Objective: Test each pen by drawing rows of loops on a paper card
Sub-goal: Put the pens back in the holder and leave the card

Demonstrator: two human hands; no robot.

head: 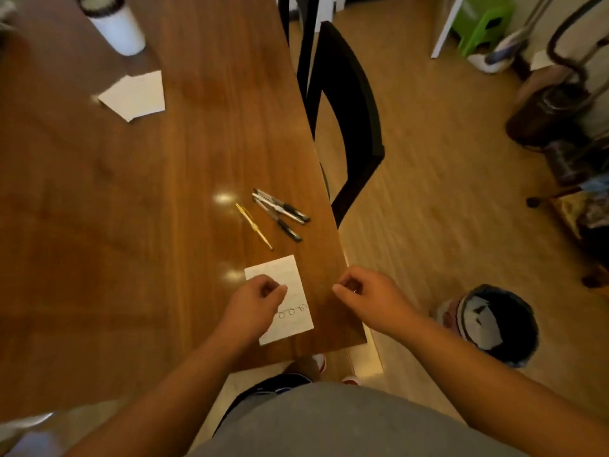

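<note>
Left hand (257, 301) and right hand (365, 298) grips are curled; I cannot tell what they hold. Pens (281, 206) lie at 12 o'clock from the card (283, 272).

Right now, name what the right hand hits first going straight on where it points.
Probably the far corner of the paper card; only bare table lies between. Height of the right hand is unclear.

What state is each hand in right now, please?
Left hand: curled, over the card; contents cannot be told.
Right hand: curled; contents cannot be told.
</note>
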